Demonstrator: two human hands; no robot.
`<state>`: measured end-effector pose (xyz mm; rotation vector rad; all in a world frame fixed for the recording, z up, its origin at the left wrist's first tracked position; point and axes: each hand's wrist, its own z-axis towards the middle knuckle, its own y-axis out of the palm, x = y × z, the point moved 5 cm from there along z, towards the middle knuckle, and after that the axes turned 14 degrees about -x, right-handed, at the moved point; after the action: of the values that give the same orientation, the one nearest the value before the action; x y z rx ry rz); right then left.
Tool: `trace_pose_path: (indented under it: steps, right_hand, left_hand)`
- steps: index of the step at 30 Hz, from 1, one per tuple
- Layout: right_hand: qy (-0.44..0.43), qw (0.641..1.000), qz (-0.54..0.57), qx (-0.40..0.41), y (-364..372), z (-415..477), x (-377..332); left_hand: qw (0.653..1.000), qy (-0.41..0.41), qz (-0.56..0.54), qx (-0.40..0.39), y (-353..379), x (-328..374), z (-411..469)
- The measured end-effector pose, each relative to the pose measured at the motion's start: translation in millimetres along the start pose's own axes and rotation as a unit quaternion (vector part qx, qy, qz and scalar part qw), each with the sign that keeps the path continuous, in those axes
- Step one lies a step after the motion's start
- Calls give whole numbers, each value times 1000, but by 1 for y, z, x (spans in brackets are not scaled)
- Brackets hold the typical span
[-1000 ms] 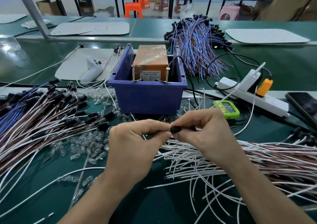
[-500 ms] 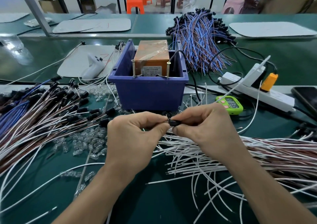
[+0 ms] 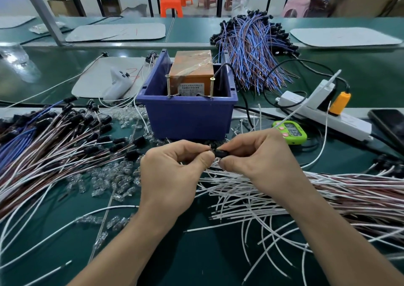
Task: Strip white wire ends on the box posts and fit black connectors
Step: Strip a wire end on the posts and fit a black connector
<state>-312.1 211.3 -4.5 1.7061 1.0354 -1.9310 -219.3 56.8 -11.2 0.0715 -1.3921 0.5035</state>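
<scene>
Hands: left hand (image 3: 172,172) and right hand (image 3: 260,158) meet at frame centre, both pinching one black connector (image 3: 221,153).
Connector: mostly hidden by fingertips; its wire cannot be traced.
Box: blue box (image 3: 188,117) just behind the hands, two posts (image 3: 168,86) upright.
Wires: white wires (image 3: 328,195) at lower right, cut off by the edge.

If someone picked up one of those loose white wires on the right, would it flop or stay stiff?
Probably springy rather than limp: the white wires hold gentle curves where they lie. Likely very light, being so thin.
</scene>
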Motion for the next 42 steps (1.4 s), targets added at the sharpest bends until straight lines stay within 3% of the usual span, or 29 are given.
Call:
trace_pose_path:
  steps: [7, 18, 30, 42]
  right_hand:
    - [-9, 1000, 17, -16, 2, 0, 0]
    - [-30, 999, 6, 40, 10, -1, 0]
    - [-30, 999, 0, 27, 6, -1, 2]
    - [-46, 999, -26, 13, 4, 0, 3]
  left_hand:
    - [999, 13, -34, -28, 0, -4, 2]
    - [998, 40, 54, 13, -6, 6, 0]
    - [996, 60, 65, 12, -3, 5, 1]
    - [998, 25, -5, -63, -1, -7, 11]
